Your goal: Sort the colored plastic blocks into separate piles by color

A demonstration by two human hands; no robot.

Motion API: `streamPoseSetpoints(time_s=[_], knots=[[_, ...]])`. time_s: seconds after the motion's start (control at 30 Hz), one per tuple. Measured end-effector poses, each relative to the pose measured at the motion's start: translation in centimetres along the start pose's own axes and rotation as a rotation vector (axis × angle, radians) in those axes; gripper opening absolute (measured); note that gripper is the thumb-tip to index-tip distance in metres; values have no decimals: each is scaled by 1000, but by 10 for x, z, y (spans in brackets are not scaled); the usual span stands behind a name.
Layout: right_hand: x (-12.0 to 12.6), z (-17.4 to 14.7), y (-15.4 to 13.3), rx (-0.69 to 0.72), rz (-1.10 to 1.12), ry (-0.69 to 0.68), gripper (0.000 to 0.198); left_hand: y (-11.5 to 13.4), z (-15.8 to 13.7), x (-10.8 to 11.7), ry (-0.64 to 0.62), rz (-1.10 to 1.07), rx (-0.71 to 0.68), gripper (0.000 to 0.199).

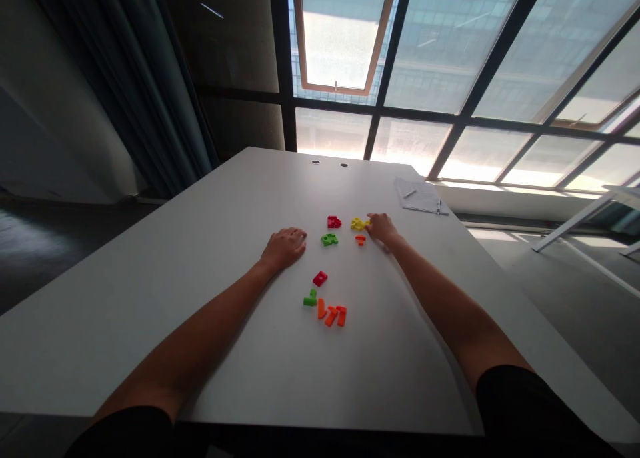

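Observation:
My left hand (285,247) rests on the white table (280,198) with its fingers stretched out, holding nothing. At the right end of a yellow plastic block (358,224), the fingers of my right hand (382,227) close on its edge. Close by lie a red block (334,222), a green block (329,239) and a small orange block (361,241). Nearer to me is a second group: a red diamond-shaped block (320,279), a green T-shaped block (311,299) and several orange blocks (331,315). The blocks' fine shapes are too small to make out.
White papers (420,197) with what looks like a pen lie at the table's far right. Two round holes, one a dark grommet (344,165), sit near the far edge. Beyond are large windows (420,51), a dark curtain (130,78) at left and a white-legged table (575,218) at right.

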State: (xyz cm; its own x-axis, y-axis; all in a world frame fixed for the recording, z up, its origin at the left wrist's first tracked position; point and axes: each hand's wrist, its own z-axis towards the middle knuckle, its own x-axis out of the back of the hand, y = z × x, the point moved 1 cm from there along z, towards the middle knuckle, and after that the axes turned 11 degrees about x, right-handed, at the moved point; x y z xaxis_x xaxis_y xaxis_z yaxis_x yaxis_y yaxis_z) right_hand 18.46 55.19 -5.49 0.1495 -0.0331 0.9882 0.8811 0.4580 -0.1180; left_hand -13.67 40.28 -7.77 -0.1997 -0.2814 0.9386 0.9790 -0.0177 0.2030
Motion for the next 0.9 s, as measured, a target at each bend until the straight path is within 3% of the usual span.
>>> streamPoseSetpoints(time_s=[0.37, 0.63, 0.9], knots=[[-3, 2, 6, -1, 94, 44, 59, 0, 1, 0, -2, -17, 1, 36], [32, -14, 50, -69, 163, 243, 40, -2, 2, -2, 1, -22, 6, 36], [23, -42, 66, -94, 49, 161, 33, -2, 1, -3, 6, -10, 11, 36]])
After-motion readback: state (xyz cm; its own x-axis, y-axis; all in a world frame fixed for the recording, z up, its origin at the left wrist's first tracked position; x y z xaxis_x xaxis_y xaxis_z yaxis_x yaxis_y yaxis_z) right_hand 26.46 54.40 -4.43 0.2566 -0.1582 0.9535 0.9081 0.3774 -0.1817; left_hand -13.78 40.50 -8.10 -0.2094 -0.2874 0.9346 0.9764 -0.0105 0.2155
